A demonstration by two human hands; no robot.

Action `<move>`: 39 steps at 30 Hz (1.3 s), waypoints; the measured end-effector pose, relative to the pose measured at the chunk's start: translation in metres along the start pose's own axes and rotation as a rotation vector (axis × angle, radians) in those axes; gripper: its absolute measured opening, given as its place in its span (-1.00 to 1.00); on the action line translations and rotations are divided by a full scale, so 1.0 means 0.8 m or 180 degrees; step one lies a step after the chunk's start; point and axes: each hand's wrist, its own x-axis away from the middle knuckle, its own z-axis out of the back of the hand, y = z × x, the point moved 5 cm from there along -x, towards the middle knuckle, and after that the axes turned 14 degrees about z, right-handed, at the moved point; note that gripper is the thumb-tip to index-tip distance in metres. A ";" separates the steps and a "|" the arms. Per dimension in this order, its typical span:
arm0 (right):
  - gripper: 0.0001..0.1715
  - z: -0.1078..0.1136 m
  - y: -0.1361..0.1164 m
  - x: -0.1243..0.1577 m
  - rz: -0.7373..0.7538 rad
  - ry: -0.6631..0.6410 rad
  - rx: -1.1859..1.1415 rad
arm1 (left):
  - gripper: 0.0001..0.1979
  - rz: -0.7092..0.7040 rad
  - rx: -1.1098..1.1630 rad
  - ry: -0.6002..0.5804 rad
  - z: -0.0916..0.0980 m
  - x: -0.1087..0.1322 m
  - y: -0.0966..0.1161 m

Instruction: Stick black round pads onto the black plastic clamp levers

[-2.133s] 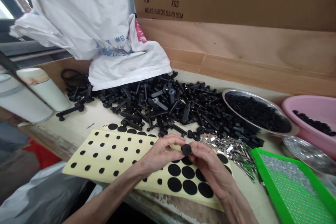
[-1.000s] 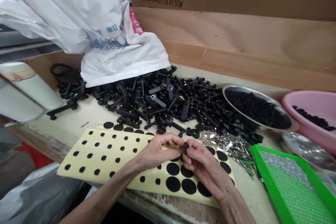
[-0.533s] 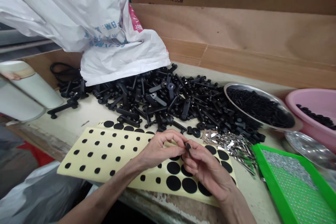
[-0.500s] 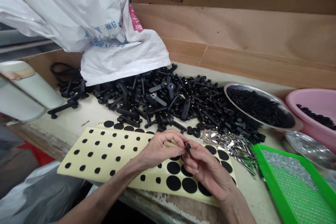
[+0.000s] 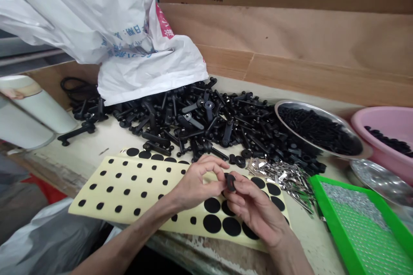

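Observation:
My left hand [image 5: 200, 184] and my right hand [image 5: 253, 208] meet above a cream backing sheet [image 5: 129, 193] printed with rows of black adhesive dots. Between the fingers of both hands I pinch a small black plastic part [image 5: 230, 182], possibly a knob or cap. Its exact shape is partly hidden. Larger black dots [image 5: 222, 219] lie under my right hand. A heap of black plastic clamping levers [image 5: 200, 126] lies just beyond the sheet.
A white woven sack [image 5: 142, 77] spills the heap. A steel bowl of black screws [image 5: 318, 131], a pink basin [image 5: 387, 118], silver metal clips [image 5: 284, 178] and a green tray [image 5: 355, 223] stand to the right. Cardboard [image 5: 290, 38] rises behind.
The small black part has turned between my fingers and now shows a broader face. My hands have shifted slightly, and the view has tilted a little lower.

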 end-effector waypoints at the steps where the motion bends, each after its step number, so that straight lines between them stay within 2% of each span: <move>1: -0.83 0.002 -0.001 0.000 0.0013 0.0047 -0.0065 | -0.85 -0.0120 -0.0242 0.0168 0.003 0.000 0.000; 5: -0.79 0.007 -0.008 0.001 0.0081 0.0198 -0.0194 | -0.85 -0.0670 -0.1455 0.0884 0.017 0.003 -0.007; 9: -0.80 0.006 -0.018 0.001 0.0310 0.0291 -0.0067 | -0.86 -0.1166 -0.2966 0.1043 0.012 0.010 -0.025; 12: -0.82 0.005 -0.023 0.001 0.0483 0.0424 0.0078 | -0.85 -0.1395 -0.3956 0.0830 0.002 0.015 -0.031; 16: -0.84 0.008 -0.026 -0.001 0.0600 0.0507 0.0148 | -0.83 -0.1411 -0.4528 -0.0088 -0.006 0.017 -0.019; 19: -0.85 0.011 -0.027 -0.002 0.0633 0.0549 0.0165 | -0.81 -0.1227 -0.4335 -0.0532 -0.001 0.015 -0.005; 22: -0.84 0.015 -0.028 -0.002 0.0663 0.0582 0.0179 | -0.78 -0.0992 -0.4122 -0.0714 0.006 0.014 -0.001; 25: -0.84 0.015 -0.028 -0.003 0.0673 0.0515 0.0252 | -0.80 -0.1027 -0.4117 -0.0706 0.011 0.022 -0.009; 28: -0.83 0.013 -0.027 -0.002 0.0698 0.0449 0.0458 | -0.71 -0.0956 -0.3837 -0.0328 0.021 0.033 -0.021; 30: -0.83 0.008 -0.026 -0.001 0.0753 0.0388 0.0817 | -0.69 -0.0658 -0.3238 0.0106 0.033 0.038 -0.024; 32: -0.81 -0.002 -0.023 0.002 0.0813 0.0258 0.1319 | -0.77 -0.0232 -0.2391 0.0407 0.044 0.041 -0.025; 36: -0.78 -0.025 -0.006 0.009 0.0639 -0.0086 0.1889 | -0.85 0.0637 -0.0736 0.0401 0.041 0.044 -0.025; 39: -0.75 -0.038 0.008 0.011 0.0456 -0.0290 0.2100 | -0.89 0.0915 0.0007 0.0512 0.034 0.045 -0.029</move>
